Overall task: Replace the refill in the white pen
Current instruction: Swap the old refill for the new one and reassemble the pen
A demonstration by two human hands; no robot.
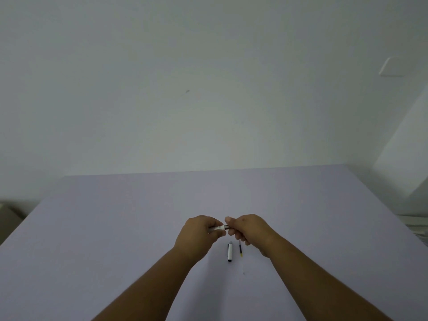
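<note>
Both hands were raised over the table [115, 228]: left hand [199, 232] and right hand [249, 230] each pinched an end of the white pen [220, 227]. Cap [230, 252] and refill [240, 249] lay beneath, just apart.

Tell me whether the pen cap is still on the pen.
No: the cap lies on the table beside a refill, while both hands hold the pen above.

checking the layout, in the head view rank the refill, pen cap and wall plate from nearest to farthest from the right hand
1. Refill: on the table just below the right hand, nearly under its fingers.
2. Pen cap: beside the refill, on its left.
3. Wall plate: high on the wall, far upper right.
</note>
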